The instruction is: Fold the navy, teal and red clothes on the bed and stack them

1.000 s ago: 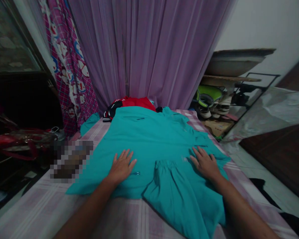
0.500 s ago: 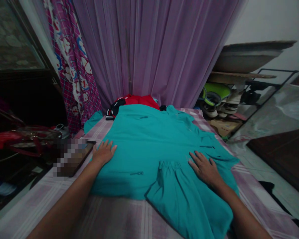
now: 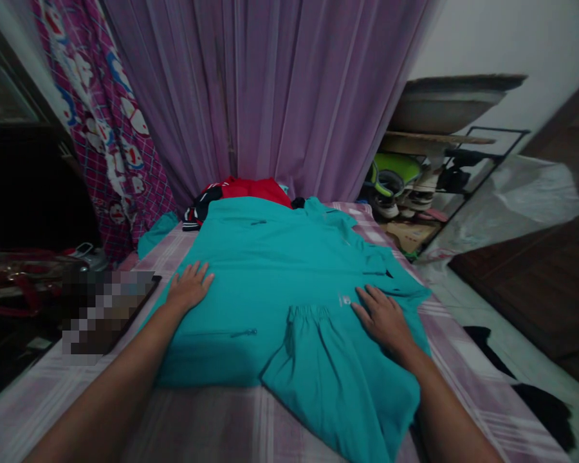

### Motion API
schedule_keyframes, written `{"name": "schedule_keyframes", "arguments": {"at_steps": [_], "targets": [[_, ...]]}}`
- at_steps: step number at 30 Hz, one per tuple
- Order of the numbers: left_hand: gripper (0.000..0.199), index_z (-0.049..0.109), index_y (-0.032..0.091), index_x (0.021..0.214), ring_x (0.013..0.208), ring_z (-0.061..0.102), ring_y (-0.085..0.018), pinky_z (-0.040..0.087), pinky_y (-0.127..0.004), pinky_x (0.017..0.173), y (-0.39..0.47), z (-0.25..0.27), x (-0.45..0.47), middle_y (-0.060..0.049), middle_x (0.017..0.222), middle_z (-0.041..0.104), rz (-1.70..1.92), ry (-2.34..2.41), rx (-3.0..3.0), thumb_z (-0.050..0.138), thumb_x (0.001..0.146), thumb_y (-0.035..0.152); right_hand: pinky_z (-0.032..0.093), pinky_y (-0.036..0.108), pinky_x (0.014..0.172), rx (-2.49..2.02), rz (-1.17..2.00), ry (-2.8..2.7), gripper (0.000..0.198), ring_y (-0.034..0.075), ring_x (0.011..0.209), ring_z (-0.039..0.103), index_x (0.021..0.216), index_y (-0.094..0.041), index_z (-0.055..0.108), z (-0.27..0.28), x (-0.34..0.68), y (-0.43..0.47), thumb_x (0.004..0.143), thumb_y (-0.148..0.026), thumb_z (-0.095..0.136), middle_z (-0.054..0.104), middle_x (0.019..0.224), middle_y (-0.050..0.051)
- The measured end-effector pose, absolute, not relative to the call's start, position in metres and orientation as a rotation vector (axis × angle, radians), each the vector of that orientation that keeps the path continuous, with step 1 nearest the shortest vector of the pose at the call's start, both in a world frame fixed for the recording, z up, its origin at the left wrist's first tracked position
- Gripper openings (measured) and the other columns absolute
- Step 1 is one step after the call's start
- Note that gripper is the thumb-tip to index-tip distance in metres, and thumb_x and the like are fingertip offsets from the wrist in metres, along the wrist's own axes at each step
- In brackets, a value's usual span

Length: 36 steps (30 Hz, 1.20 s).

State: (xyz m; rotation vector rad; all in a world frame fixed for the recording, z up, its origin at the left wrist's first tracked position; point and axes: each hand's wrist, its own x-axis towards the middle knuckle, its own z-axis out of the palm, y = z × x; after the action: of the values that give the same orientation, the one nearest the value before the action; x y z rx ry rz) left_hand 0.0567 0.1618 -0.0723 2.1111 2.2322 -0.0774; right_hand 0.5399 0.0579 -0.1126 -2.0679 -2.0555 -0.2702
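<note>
A teal jacket (image 3: 251,283) lies spread flat on a plaid cloth (image 3: 212,418), with zipped pockets and a small white logo showing. One of its sleeves (image 3: 347,379), with a gathered elastic cuff, is folded back across the front toward me. My left hand (image 3: 190,287) rests flat on the jacket's left edge, fingers spread. On the other side, my right hand (image 3: 382,319) lies palm down beside the logo, just right of the cuff, with its fingers apart. Neither hand grips the fabric.
Red and black clothing (image 3: 255,188) sits beyond the jacket, before a purple curtain (image 3: 270,96). A partly blurred phone-like device (image 3: 135,315) lies at the left edge. On the right stands a rack with shoes (image 3: 386,206) and a basin (image 3: 444,109).
The whole view has shifted, so everything appears further left. Both hands stay flat on the jacket in nearly the same places; the logo by my right hand now shows more fully.
</note>
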Motion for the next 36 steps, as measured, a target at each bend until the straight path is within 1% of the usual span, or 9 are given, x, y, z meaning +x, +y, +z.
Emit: {"name": "schedule_keyframes", "arguments": {"at_steps": [3, 6, 7, 9, 12, 16, 27, 32, 36], "targets": [[0.068, 0.035, 0.017, 0.152, 0.147, 0.027, -0.035, 0.026, -0.063, 0.113, 0.162, -0.063, 0.075, -0.015, 0.160, 0.028, -0.076, 2.337, 2.037, 0.020, 0.096, 0.053, 0.037, 0.051, 0.108, -2.032, -0.275, -2.011, 0.052, 0.030, 0.133, 0.048, 0.137, -0.019, 0.057, -0.105, 0.535, 0.056, 0.097, -0.045, 0.036, 0.053, 0.144, 0.014], [0.071, 0.037, 0.009, 0.150, 0.148, 0.021, -0.037, 0.020, -0.062, 0.116, 0.152, -0.058, 0.115, -0.019, 0.161, 0.024, 0.107, 2.380, 2.217, 0.022, 0.096, 0.052, 0.032, 0.054, 0.111, -1.920, -0.257, -2.095, 0.051, 0.030, 0.137, 0.043, 0.139, -0.022, 0.055, -0.099, 0.526, 0.053, 0.098, -0.045, 0.036, 0.051, 0.147, 0.012], [0.069, 0.035, 0.010, 0.151, 0.149, 0.019, -0.035, 0.017, -0.060, 0.117, 0.147, -0.059, 0.128, -0.017, 0.162, 0.022, 0.174, 2.300, 2.345, 0.022, 0.097, 0.050, 0.031, 0.055, 0.111, -1.890, -0.234, -2.154, 0.050, 0.030, 0.138, 0.041, 0.140, -0.025, 0.054, -0.099, 0.524, 0.053, 0.098, -0.046, 0.036, 0.050, 0.148, 0.010], [0.063, 0.034, 0.018, 0.152, 0.150, 0.020, -0.030, 0.016, -0.057, 0.119, 0.136, -0.063, 0.149, -0.011, 0.162, 0.025, 0.174, 2.059, 2.515, 0.022, 0.098, 0.048, 0.029, 0.059, 0.111, -1.916, -0.178, -2.223, 0.050, 0.031, 0.139, 0.040, 0.140, -0.029, 0.054, -0.101, 0.525, 0.052, 0.098, -0.050, 0.036, 0.049, 0.149, 0.008], [0.059, 0.035, 0.026, 0.152, 0.149, 0.024, -0.028, 0.019, -0.056, 0.118, 0.127, -0.073, 0.156, -0.006, 0.161, 0.030, 0.034, 1.911, 2.498, 0.024, 0.099, 0.049, 0.031, 0.059, 0.110, -2.084, -0.159, -2.133, 0.054, 0.033, 0.139, 0.040, 0.142, -0.028, 0.052, -0.108, 0.539, 0.053, 0.097, -0.054, 0.036, 0.047, 0.150, 0.010], [0.060, 0.035, 0.026, 0.152, 0.149, 0.024, -0.029, 0.022, -0.055, 0.118, 0.130, -0.080, 0.139, -0.007, 0.161, 0.029, 0.012, 2.008, 2.417, 0.026, 0.098, 0.050, 0.034, 0.052, 0.110, -2.107, -0.169, -2.050, 0.055, 0.030, 0.138, 0.042, 0.142, -0.026, 0.053, -0.115, 0.559, 0.055, 0.096, -0.052, 0.038, 0.048, 0.150, 0.010], [0.064, 0.032, 0.025, 0.153, 0.149, 0.022, -0.030, 0.021, -0.056, 0.118, 0.131, -0.079, 0.135, -0.008, 0.162, 0.027, -0.001, 2.060, 2.362, 0.026, 0.097, 0.054, 0.039, 0.048, 0.109, -2.027, -0.109, -2.010, 0.049, 0.029, 0.134, 0.048, 0.133, -0.020, 0.062, -0.112, 0.560, 0.055, 0.094, -0.044, 0.045, 0.054, 0.144, 0.011], [0.064, 0.033, 0.025, 0.153, 0.149, 0.023, -0.030, 0.023, -0.056, 0.117, 0.130, -0.076, 0.136, -0.008, 0.162, 0.028, 0.004, 2.064, 2.356, 0.025, 0.096, 0.054, 0.040, 0.050, 0.108, -2.016, -0.120, -2.010, 0.046, 0.029, 0.132, 0.050, 0.131, -0.022, 0.063, -0.110, 0.556, 0.054, 0.094, -0.043, 0.046, 0.056, 0.142, 0.011], [0.065, 0.033, 0.024, 0.153, 0.149, 0.022, -0.030, 0.022, -0.056, 0.117, 0.130, -0.077, 0.134, -0.009, 0.162, 0.027, 0.006, 2.077, 2.342, 0.025, 0.096, 0.055, 0.040, 0.044, 0.110, -1.873, -0.113, -2.068, 0.047, 0.026, 0.132, 0.051, 0.133, -0.019, 0.061, -0.094, 0.549, 0.059, 0.095, -0.041, 0.043, 0.057, 0.141, 0.012]]}}
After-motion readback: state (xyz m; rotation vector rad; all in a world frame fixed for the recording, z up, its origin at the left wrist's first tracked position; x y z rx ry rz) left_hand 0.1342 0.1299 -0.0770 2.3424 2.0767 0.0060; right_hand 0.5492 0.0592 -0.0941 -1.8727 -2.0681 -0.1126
